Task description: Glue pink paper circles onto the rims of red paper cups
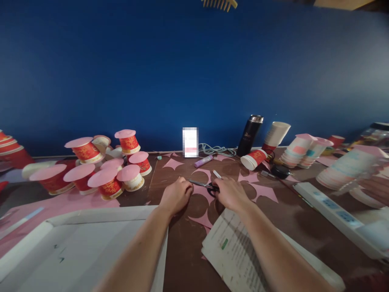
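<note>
Scissors (200, 183) lie between my two hands, with the blades pointing left and the dark handles on the right. My right hand (229, 190) is closed round the handle end, and a small white stick (216, 174) shows just above it. Curled fingers of my left hand (178, 194) are at the blade tips; what they hold, if anything, is hidden. Pink paper scraps (266, 192) with round cut-outs lie under and around both hands. A purple glue stick (203, 162) rests on the brown table (182, 255) beyond them.
Red cups topped with pink discs (105, 178) crowd the left. A white box lid (91, 251) and a printed booklet (234, 251) lie in front. Behind stand a black bottle (249, 136) and white cups (278, 132). A power strip (334, 211) and another person's hand (375, 184) are at right.
</note>
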A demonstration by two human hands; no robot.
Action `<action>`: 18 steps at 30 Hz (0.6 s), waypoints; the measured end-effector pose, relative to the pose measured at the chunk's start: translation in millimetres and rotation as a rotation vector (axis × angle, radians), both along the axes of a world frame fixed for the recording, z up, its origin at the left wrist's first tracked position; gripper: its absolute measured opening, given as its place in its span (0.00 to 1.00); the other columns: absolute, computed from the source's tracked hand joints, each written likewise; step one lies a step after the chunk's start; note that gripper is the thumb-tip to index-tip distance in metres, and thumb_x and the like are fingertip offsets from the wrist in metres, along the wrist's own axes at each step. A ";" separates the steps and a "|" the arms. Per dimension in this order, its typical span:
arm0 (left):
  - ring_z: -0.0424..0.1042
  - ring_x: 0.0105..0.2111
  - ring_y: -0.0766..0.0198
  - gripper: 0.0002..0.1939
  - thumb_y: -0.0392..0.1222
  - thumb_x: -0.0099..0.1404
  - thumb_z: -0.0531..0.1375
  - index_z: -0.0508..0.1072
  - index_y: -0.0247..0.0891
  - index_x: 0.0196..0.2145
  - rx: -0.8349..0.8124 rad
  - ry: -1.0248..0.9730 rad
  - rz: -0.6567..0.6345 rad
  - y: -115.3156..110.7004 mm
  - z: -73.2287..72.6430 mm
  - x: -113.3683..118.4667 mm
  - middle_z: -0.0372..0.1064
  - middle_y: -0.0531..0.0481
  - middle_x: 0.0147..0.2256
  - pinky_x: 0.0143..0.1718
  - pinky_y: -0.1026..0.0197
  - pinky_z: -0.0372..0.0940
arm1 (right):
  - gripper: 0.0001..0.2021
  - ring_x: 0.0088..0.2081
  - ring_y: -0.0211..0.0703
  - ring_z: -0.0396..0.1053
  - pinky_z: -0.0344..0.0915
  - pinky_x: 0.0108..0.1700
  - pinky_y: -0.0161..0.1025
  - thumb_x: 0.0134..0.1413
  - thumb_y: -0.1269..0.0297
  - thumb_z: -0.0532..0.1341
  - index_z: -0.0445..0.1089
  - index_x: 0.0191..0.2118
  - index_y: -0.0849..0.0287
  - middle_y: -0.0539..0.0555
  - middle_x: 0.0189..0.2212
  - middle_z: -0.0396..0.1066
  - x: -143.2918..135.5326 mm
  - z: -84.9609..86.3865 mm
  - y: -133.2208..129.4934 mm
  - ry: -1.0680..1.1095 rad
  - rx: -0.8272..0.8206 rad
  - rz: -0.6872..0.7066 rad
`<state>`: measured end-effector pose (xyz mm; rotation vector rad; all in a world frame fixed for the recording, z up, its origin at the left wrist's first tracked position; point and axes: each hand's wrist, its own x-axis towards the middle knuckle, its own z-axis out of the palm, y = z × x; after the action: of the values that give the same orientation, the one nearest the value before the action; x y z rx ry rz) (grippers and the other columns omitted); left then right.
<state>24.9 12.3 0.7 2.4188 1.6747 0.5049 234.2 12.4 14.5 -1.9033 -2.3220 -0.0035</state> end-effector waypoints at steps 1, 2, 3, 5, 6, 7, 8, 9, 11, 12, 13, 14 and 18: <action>0.70 0.38 0.63 0.15 0.45 0.68 0.48 0.74 0.43 0.35 0.000 0.005 0.001 -0.1 0.1 0.2 0.68 0.48 0.39 0.34 0.63 0.59 | 0.11 0.46 0.55 0.68 0.58 0.43 0.45 0.54 0.62 0.58 0.70 0.44 0.55 0.59 0.43 0.73 -0.7 0.5 0.0 -0.006 -0.003 -0.004; 0.70 0.38 0.63 0.15 0.46 0.68 0.48 0.74 0.43 0.36 0.002 0.010 -0.001 -0.1 0.1 0.4 0.68 0.48 0.39 0.33 0.63 0.59 | 0.11 0.45 0.56 0.69 0.58 0.42 0.45 0.54 0.62 0.59 0.70 0.44 0.56 0.60 0.42 0.73 -1.6 1.2 -0.2 -0.008 -0.008 -0.008; 0.70 0.37 0.62 0.16 0.46 0.69 0.47 0.73 0.43 0.36 0.006 0.016 -0.003 0.0 -0.1 0.6 0.68 0.48 0.39 0.33 0.63 0.59 | 0.12 0.44 0.56 0.69 0.58 0.42 0.45 0.53 0.61 0.59 0.69 0.44 0.56 0.60 0.41 0.73 -2.4 2.1 -0.7 -0.004 -0.012 -0.013; 0.70 0.38 0.62 0.16 0.47 0.69 0.47 0.73 0.43 0.36 0.018 0.022 -0.006 0.3 -0.5 0.6 0.68 0.48 0.39 0.33 0.63 0.59 | 0.13 0.43 0.56 0.70 0.59 0.41 0.45 0.51 0.60 0.61 0.68 0.43 0.57 0.60 0.40 0.74 -4.0 4.3 -2.0 0.022 -0.023 -0.020; 0.70 0.38 0.62 0.16 0.47 0.69 0.47 0.73 0.44 0.36 0.022 0.025 -0.007 0.4 -0.6 0.5 0.68 0.48 0.39 0.33 0.63 0.59 | 0.13 0.43 0.56 0.70 0.59 0.41 0.44 0.51 0.59 0.62 0.68 0.43 0.56 0.59 0.39 0.74 -4.7 5.5 -2.8 0.045 -0.026 -0.023; 0.71 0.38 0.62 0.16 0.47 0.69 0.47 0.73 0.43 0.37 0.024 0.026 -0.007 0.4 -0.6 0.4 0.68 0.48 0.39 0.34 0.63 0.60 | 0.13 0.43 0.55 0.70 0.59 0.41 0.44 0.50 0.59 0.62 0.68 0.43 0.56 0.58 0.38 0.74 -5.3 6.6 -3.6 0.079 -0.025 -0.027; 0.71 0.38 0.62 0.16 0.47 0.69 0.47 0.73 0.43 0.37 0.025 0.028 -0.004 0.4 -0.6 0.2 0.68 0.48 0.39 0.34 0.63 0.60 | 0.13 0.43 0.54 0.71 0.59 0.41 0.44 0.50 0.59 0.62 0.68 0.43 0.55 0.57 0.38 0.75 -5.8 7.7 -4.4 0.122 -0.022 -0.032; 0.71 0.38 0.62 0.16 0.47 0.69 0.46 0.73 0.43 0.37 0.026 0.028 -0.001 0.3 -0.6 0.0 0.68 0.48 0.39 0.34 0.63 0.60 | 0.14 0.42 0.53 0.71 0.59 0.40 0.43 0.50 0.58 0.62 0.68 0.43 0.54 0.56 0.38 0.75 -6.2 8.8 -5.1 0.178 -0.019 -0.038; 0.70 0.38 0.63 0.16 0.46 0.69 0.46 0.72 0.42 0.37 0.022 0.029 0.003 0.1 -0.6 -0.5 0.68 0.48 0.39 0.35 0.63 0.60 | 0.16 0.41 0.50 0.72 0.60 0.39 0.41 0.50 0.57 0.62 0.68 0.45 0.52 0.54 0.38 0.75 -7.0 10.7 -6.3 0.329 -0.016 -0.053; 0.70 0.38 0.63 0.16 0.47 0.69 0.46 0.72 0.41 0.37 0.020 0.031 0.005 0.0 -0.7 -0.7 0.68 0.48 0.40 0.35 0.63 0.60 | 0.17 0.40 0.49 0.72 0.60 0.39 0.40 0.49 0.56 0.62 0.68 0.46 0.52 0.52 0.37 0.75 -7.5 11.5 -6.7 0.416 -0.020 -0.060; 0.70 0.38 0.63 0.16 0.47 0.69 0.46 0.71 0.41 0.37 0.019 0.036 0.006 -0.1 -0.9 -0.9 0.68 0.47 0.40 0.34 0.63 0.60 | 0.18 0.39 0.47 0.72 0.61 0.38 0.40 0.48 0.56 0.62 0.68 0.47 0.51 0.52 0.36 0.75 -8.2 12.3 -7.1 0.506 -0.027 -0.062; 0.70 0.37 0.63 0.16 0.47 0.69 0.46 0.71 0.41 0.37 0.017 0.042 0.007 -0.1 -1.1 -0.9 0.67 0.47 0.40 0.34 0.63 0.60 | 0.18 0.38 0.46 0.72 0.61 0.38 0.39 0.47 0.55 0.63 0.69 0.46 0.51 0.51 0.36 0.76 -9.0 13.1 -7.5 0.596 -0.033 -0.061; 0.71 0.36 0.63 0.16 0.48 0.69 0.47 0.72 0.41 0.37 0.001 0.063 0.030 -0.3 -0.9 0.2 0.67 0.47 0.39 0.35 0.63 0.61 | 0.17 0.33 0.41 0.71 0.62 0.36 0.36 0.45 0.59 0.63 0.72 0.44 0.55 0.50 0.32 0.75 -13.9 16.2 -7.8 0.903 -0.088 -0.002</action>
<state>25.1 12.0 -0.2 2.4377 1.7388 0.4378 220.4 4.7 30.7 -1.4672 -1.6981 0.7884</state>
